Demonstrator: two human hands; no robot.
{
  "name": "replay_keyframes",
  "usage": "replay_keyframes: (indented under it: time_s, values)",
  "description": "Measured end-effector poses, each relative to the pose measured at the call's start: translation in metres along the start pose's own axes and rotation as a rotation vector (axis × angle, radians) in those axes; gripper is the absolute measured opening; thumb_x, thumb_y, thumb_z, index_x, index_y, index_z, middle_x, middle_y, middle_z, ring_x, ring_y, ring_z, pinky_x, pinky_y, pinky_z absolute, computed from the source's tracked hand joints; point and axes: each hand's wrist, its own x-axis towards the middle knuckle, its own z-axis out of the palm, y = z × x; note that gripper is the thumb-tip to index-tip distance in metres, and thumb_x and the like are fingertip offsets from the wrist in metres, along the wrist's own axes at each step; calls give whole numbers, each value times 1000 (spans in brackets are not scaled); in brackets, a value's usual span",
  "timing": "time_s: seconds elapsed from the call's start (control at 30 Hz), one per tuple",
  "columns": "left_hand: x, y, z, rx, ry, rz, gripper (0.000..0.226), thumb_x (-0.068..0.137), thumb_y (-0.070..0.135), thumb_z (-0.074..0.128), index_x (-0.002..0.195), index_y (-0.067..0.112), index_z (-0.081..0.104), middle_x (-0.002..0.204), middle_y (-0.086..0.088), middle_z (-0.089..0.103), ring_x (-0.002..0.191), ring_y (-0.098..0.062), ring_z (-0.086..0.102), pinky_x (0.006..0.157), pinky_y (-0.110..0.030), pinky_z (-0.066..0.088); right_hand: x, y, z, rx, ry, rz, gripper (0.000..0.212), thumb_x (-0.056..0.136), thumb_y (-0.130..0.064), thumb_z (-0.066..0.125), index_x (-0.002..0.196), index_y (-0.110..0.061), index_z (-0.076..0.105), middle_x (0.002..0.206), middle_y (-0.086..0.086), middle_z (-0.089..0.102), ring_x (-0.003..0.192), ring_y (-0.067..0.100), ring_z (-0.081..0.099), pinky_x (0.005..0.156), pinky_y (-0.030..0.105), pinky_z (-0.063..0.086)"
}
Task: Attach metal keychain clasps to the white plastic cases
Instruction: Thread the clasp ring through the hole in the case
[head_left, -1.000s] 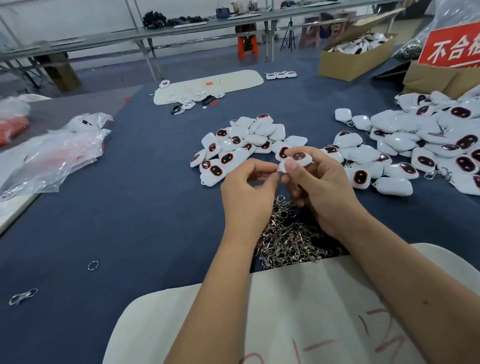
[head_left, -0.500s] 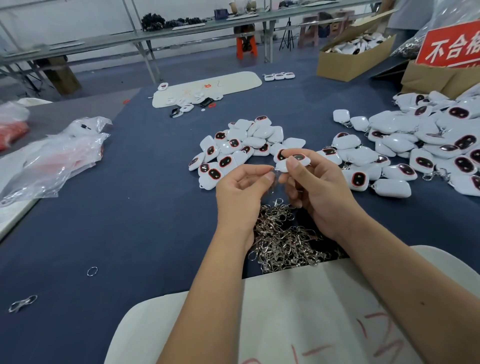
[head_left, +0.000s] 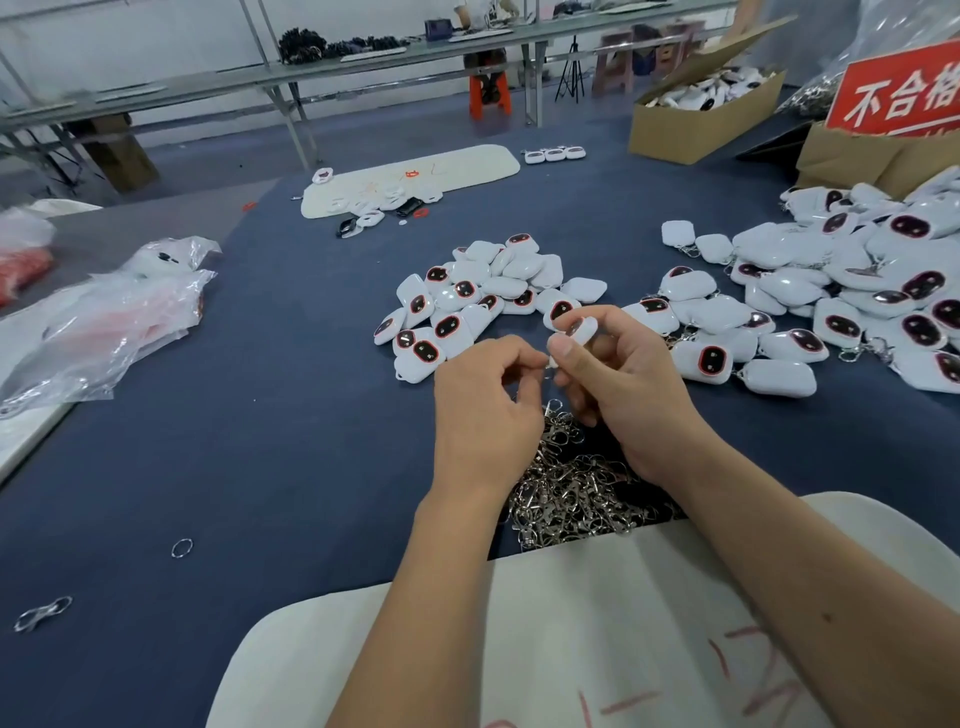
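The right hand pinches one white plastic case between thumb and fingertips, raised off the blue surface. The left hand is curled just beside it, fingertips meeting at the case's lower corner on what looks like a small metal clasp; the piece is too tiny to make out surely, so that hold is a judgement.

The case looks light, rigid and glossy, so it will likely slip under a loose pinch. It seems best held across its flat faces, as the right grip does, leaving the corner loop free. The clasp should be stiff, springy and fiddly, best taken by its ring end with the fingertips.

Below both grips lies the heap of loose clasps, tangled and likely to snag each other when one is lifted. Beyond the grips sits a pile of bare cases; to the right of the right grip spreads a larger pile of cases, several showing rings
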Motion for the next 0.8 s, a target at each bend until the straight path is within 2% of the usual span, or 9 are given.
replay_keyframes:
  time_s: [0.1, 0.2, 0.3, 0.37, 0.47, 0.6, 0.7, 0.8]
  values:
    - [1, 3, 4, -211, 74, -192, 13, 89, 6, 75, 88, 18, 74, 80, 10, 72, 74, -3, 66, 71, -17, 53, 0, -1, -1, 59, -14, 8, 17, 99, -22, 69, 111, -11, 65, 71, 7, 65, 51, 17, 49, 44, 24, 38]
    - [3, 5, 5, -459, 40, -394, 10, 91, 8, 76, 92, 18, 73, 89, 1, 76, 83, -9, 70, 79, -27, 57, 0, -2, -2, 95, -44, 2, 13, 101, -22, 65, 112, -14, 64, 76, 6, 67, 53, 17, 48, 46, 25, 37]
    - [4, 7, 3, -594, 6, -447, 11, 90, 5, 76, 95, 15, 74, 94, -10, 78, 93, -23, 73, 88, -37, 58, -1, -3, -2, 115, -48, 16, 17, 102, -22, 63, 117, -13, 63, 77, 4, 67, 54, 16, 49, 47, 25, 37]
    - [4, 8, 1, -645, 19, -455, 15, 88, 1, 77, 91, 16, 75, 86, -6, 77, 86, -16, 72, 85, -32, 59, 0, -4, -3, 117, -51, 21, 19, 103, -21, 62, 119, -11, 62, 76, 5, 66, 54, 16, 48, 48, 25, 37]
    - [3, 10, 0, -677, 56, -455, 18, 86, -2, 77, 89, 16, 75, 82, -4, 77, 84, -14, 72, 80, -24, 57, 0, -5, -3, 135, -62, 28, 21, 101, -23, 63, 119, -12, 63, 76, 5, 66, 53, 17, 47, 47, 25, 36]
    - [3, 11, 1, -676, 121, -456, 15, 86, -3, 77, 88, 12, 76, 83, -9, 76, 81, -17, 71, 83, -31, 58, 0, -5, -3, 129, -75, 21, 33, 94, -32, 67, 120, -12, 63, 76, 6, 66, 53, 16, 48, 47, 26, 36]
    - [4, 9, 1, -567, 108, -382, 17, 86, -5, 76, 85, 12, 77, 83, -9, 77, 78, -13, 69, 79, -28, 58, -1, -5, -3, 128, -73, 18, 32, 91, -34, 69, 116, -14, 64, 76, 6, 67, 52, 15, 48, 47, 25, 37]
    - [3, 6, 2, -385, 76, -287, 20, 86, -3, 76, 81, 16, 77, 78, 0, 75, 69, -9, 66, 69, -21, 54, -1, -5, -4, 126, -55, 20, 24, 91, -34, 70, 109, -18, 67, 75, 6, 66, 52, 15, 49, 46, 25, 37]
